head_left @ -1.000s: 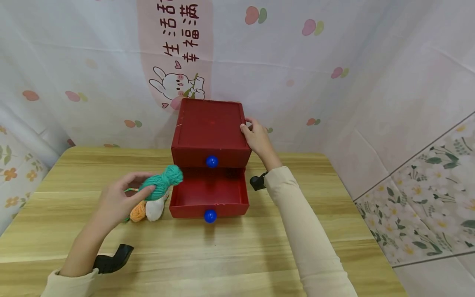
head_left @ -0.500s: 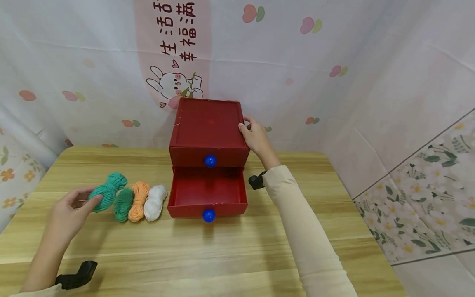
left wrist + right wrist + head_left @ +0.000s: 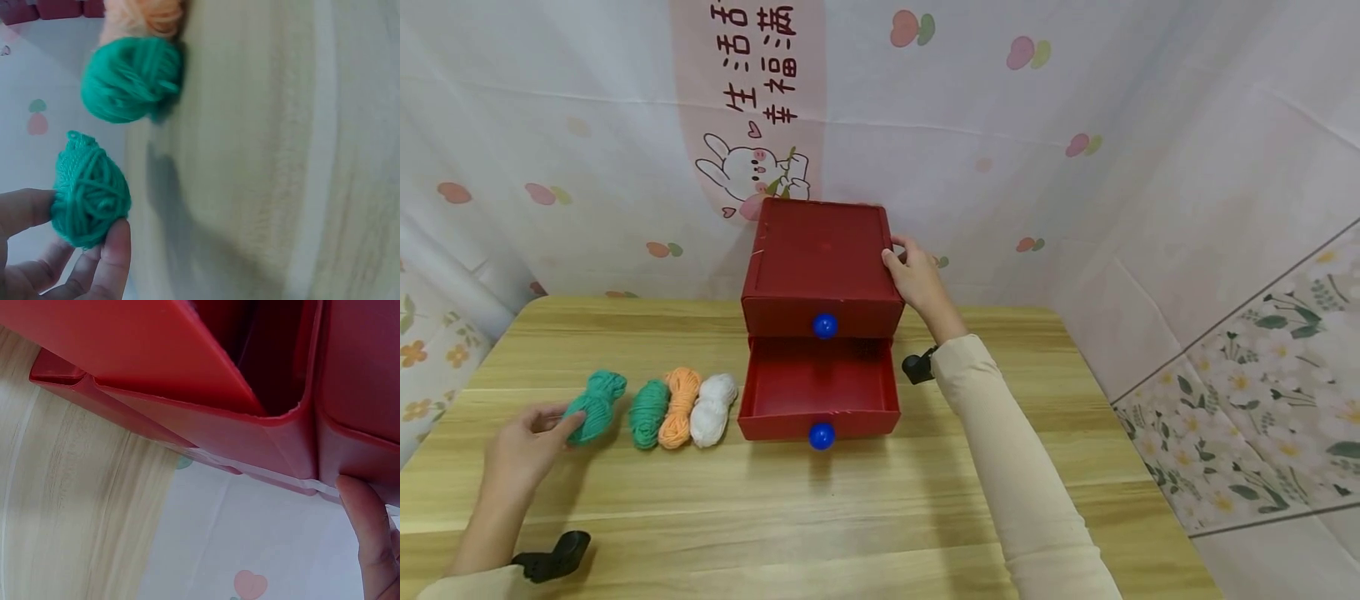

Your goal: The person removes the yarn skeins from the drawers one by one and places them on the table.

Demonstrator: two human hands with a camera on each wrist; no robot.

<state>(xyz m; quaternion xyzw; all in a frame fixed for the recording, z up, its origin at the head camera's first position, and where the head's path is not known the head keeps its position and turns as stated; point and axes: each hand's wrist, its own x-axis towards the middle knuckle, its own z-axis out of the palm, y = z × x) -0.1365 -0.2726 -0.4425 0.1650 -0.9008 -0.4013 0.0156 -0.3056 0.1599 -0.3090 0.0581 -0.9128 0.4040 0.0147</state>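
Observation:
In the head view my left hand [image 3: 523, 446] pinches a teal skein of yarn [image 3: 597, 406] between thumb and fingers, at the left of the table. The left wrist view shows this skein [image 3: 90, 194] close to the wood, with its shadow beside it. To its right lie a green skein [image 3: 648, 414], an orange skein [image 3: 680, 408] and a white skein [image 3: 713, 410], side by side. My right hand [image 3: 919, 279] rests against the right side of a red two-drawer box [image 3: 823, 250], thumb at its top edge. The lower drawer [image 3: 820, 425] is pulled out and has nothing in it.
Blue round knobs sit on both drawer fronts, the upper knob [image 3: 825, 326] on the closed drawer. The wooden table [image 3: 850, 533] backs onto a printed curtain [image 3: 970, 150]. Black wrist mounts show on the left wrist [image 3: 553, 557] and the right wrist [image 3: 917, 367].
My left hand has moved left with the teal skein, from beside the drawer to the left of the green skein, and then lower toward the table. My right hand has stayed at the box.

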